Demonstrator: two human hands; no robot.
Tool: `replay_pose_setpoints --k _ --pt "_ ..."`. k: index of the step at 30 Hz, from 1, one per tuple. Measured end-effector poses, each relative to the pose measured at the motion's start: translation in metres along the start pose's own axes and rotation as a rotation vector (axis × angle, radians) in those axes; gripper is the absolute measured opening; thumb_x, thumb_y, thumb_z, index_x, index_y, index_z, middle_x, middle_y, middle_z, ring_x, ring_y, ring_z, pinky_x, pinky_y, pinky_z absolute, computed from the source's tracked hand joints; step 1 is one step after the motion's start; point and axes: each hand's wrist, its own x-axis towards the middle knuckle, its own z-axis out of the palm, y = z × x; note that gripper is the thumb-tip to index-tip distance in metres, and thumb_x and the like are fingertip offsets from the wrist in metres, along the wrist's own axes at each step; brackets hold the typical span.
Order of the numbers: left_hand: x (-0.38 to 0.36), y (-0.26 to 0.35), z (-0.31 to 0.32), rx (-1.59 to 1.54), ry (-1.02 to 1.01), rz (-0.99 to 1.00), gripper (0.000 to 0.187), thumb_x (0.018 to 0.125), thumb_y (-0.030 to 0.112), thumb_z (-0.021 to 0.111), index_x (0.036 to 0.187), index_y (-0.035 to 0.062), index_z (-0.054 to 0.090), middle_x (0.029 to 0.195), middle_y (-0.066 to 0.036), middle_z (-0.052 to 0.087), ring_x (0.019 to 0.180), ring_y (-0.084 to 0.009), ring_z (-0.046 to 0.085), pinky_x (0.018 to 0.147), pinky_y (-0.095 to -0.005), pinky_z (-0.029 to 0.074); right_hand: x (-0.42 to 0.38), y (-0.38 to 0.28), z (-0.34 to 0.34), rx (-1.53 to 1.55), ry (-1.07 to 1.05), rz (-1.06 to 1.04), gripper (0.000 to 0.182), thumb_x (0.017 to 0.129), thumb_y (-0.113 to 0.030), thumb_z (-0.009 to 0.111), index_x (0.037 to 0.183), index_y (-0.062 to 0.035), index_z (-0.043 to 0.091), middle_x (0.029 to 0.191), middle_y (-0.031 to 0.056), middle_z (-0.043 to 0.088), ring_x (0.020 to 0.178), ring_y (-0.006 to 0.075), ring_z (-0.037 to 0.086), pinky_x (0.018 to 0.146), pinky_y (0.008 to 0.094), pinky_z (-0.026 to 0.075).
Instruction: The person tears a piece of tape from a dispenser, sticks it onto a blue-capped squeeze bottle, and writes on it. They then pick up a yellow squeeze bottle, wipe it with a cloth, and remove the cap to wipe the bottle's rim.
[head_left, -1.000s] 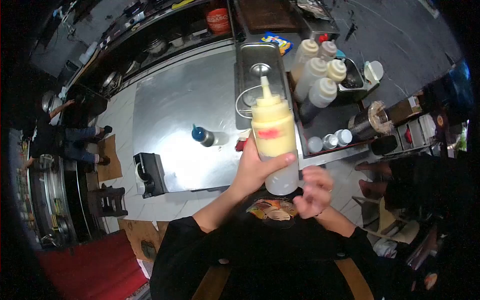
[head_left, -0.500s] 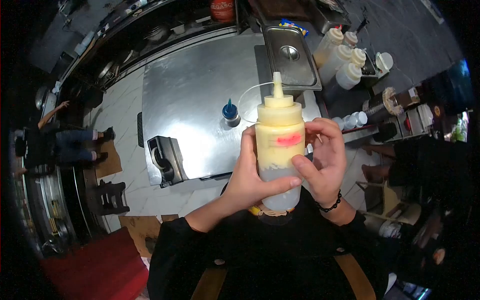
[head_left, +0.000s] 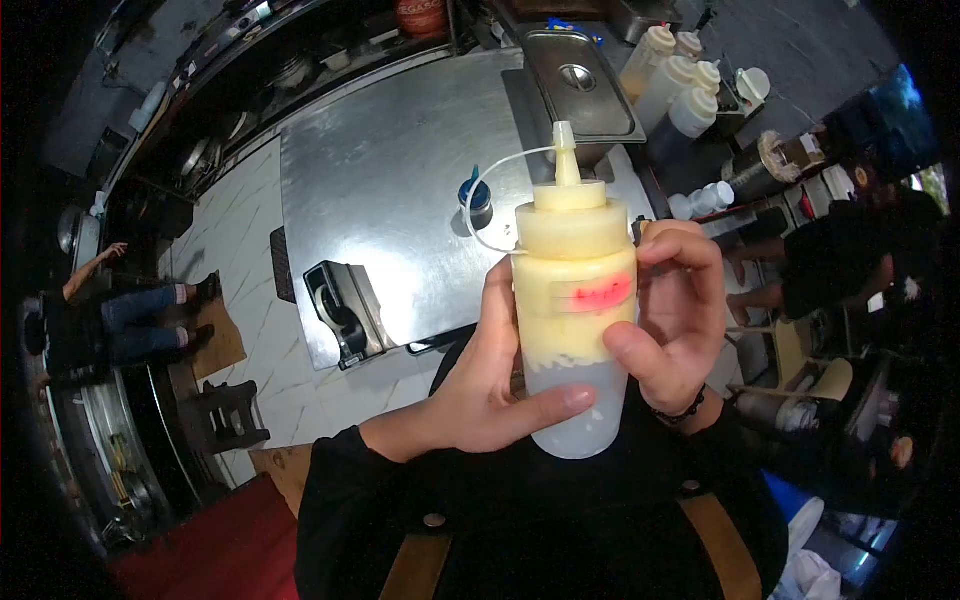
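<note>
A squeeze bottle (head_left: 575, 335) stands upright in front of my chest, its upper part pale yellow and its lower part whitish and translucent. A pink-red mark shows on its side. Its pointed nozzle wears a small cap, tied by a thin looped strap to the collar. My left hand (head_left: 500, 385) wraps the bottle from the left, thumb across the lower front. From the right, my right hand (head_left: 680, 310) grips it with the thumb on the front near the mark and curled fingers by the shoulder. Beyond it, a small bottle with a blue top (head_left: 475, 197) stands on the steel table (head_left: 400, 150).
A black tape-dispenser-like holder (head_left: 345, 315) sits at the table's near left corner. A lidded steel pan (head_left: 580, 80) and several squeeze bottles (head_left: 675, 90) stand at the back right. A person (head_left: 110, 310) is at far left, near a dark stool (head_left: 228, 415); another person (head_left: 850, 255) is at right.
The squeeze bottle and both hands appear slightly lower, farther right and larger in view. Both hands keep their hold, and the surroundings have shifted slightly with the camera.
</note>
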Motion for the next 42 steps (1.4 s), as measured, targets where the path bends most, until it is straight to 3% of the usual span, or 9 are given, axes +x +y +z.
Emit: replay_pose_setpoints --k 8,15,19,24,28,31,34,39,42 --pt "0.0 -0.017 -0.015 0.104 0.177 0.158 0.102 0.067 0.02 0.078 0.132 0.0036 0.002 0.122 -0.018 0.035 0.113 -0.0254 0.043 0.095 -0.0404 0.038 0.008 -0.002 0.013 -0.165 0.009 -0.003 0.063 0.07 -0.007 0.07 0.121 -0.001 0.034 0.105 0.012 0.05 0.091 0.0155 0.052 0.078 0.0294 0.043" --pt "0.002 -0.028 -0.054 -0.238 0.239 -0.118 0.084 0.066 0.012 0.074 0.131 0.0062 0.021 0.113 -0.013 0.047 0.102 -0.0225 0.052 0.089 -0.0384 0.043 0.027 0.097 -0.06 -0.478 0.354 0.308 0.031 0.079 -0.012 0.063 0.106 0.0001 0.052 0.098 0.0122 0.058 0.087 0.0205 0.057 0.077 0.0276 0.044" --pt "0.0 -0.041 -0.068 -0.354 0.161 -0.173 0.082 0.068 0.009 0.071 0.132 0.0071 0.02 0.115 -0.015 0.046 0.106 -0.0248 0.051 0.09 -0.0405 0.043 -0.045 0.27 -0.107 -1.176 -0.265 0.29 0.038 0.075 -0.023 0.066 0.107 -0.0061 0.055 0.11 0.0159 0.054 0.099 0.0311 0.053 0.081 0.041 0.044" --pt "-0.002 -0.048 -0.06 -0.177 0.117 -0.1 0.089 0.067 0.014 0.075 0.134 0.0055 0.016 0.122 -0.014 0.04 0.111 -0.0238 0.047 0.094 -0.0393 0.038 -0.07 0.319 -0.092 -1.288 -0.281 0.531 0.033 0.078 -0.021 0.064 0.108 -0.0121 0.056 0.11 0.0108 0.055 0.098 0.0245 0.054 0.079 0.0386 0.044" --pt "0.003 -0.052 -0.061 -0.006 0.096 -0.098 0.093 0.063 0.018 0.078 0.133 0.0023 0.019 0.121 -0.012 0.042 0.113 -0.0212 0.043 0.097 -0.0359 0.034 -0.035 0.273 -0.078 0.192 0.321 0.65 0.024 0.088 -0.014 0.052 0.109 -0.0024 0.053 0.097 0.0014 0.058 0.084 0.0108 0.056 0.075 0.0229 0.044" --pt "0.009 -0.062 -0.065 -0.006 0.043 -0.119 0.085 0.062 0.016 0.077 0.129 0.0016 0.027 0.118 -0.015 0.047 0.103 -0.0248 0.053 0.088 -0.0389 0.043 0.007 0.162 -0.048 0.58 0.378 0.496 0.044 0.09 -0.016 0.043 0.132 -0.0034 0.034 0.118 0.007 0.052 0.103 0.0156 0.053 0.089 0.0285 0.041" --pt "0.02 -0.065 -0.062 -0.05 0.0 -0.137 0.082 0.06 0.014 0.076 0.127 0.0001 0.032 0.116 -0.016 0.05 0.1 -0.0258 0.057 0.088 -0.0398 0.046 0.012 0.114 -0.042 0.515 0.137 0.341 0.053 0.09 -0.018 0.039 0.137 -0.0003 0.024 0.137 0.0108 0.035 0.125 0.0201 0.035 0.103 0.0318 0.027" --pt "0.034 -0.054 -0.053 -0.02 -0.014 -0.061 0.091 0.06 0.011 0.076 0.133 0.0035 0.022 0.122 -0.011 0.043 0.112 -0.0188 0.044 0.097 -0.0332 0.033 0.019 0.082 -0.012 1.11 -0.158 0.306 0.085 0.074 -0.074 0.037 0.12 -0.0033 0.033 0.123 0.0132 0.042 0.116 0.0213 0.041 0.1 0.0366 0.031" --pt "0.036 -0.062 -0.058 0.028 -0.016 -0.152 0.091 0.057 0.008 0.076 0.132 0.0046 0.024 0.119 -0.009 0.045 0.112 -0.0171 0.044 0.095 -0.0332 0.035 0.028 0.075 -0.009 0.61 -0.077 0.427 0.049 0.08 -0.034 0.063 0.108 -0.0048 0.034 0.108 0.0083 0.047 0.104 0.0153 0.048 0.091 0.032 0.039"
